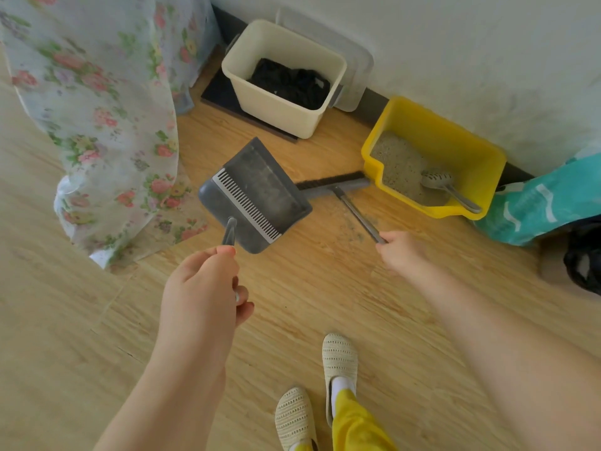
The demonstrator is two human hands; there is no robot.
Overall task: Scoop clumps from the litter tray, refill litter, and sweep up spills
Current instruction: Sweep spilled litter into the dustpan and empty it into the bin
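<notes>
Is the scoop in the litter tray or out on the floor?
In the tray. The scoop lies on the litter inside the yellow litter tray, handle against the rim.

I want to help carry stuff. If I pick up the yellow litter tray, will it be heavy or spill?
Probably heavier than it looks: the yellow tray holds a layer of litter. The litter is loose grains, so it would likely slide and spill over the low notched side if tilted. The scoop lying inside could slip too, so carry it level.

Wood floor (325,288) bears litter tray (455,138), bin (276,109), spilled litter (351,229).
</notes>
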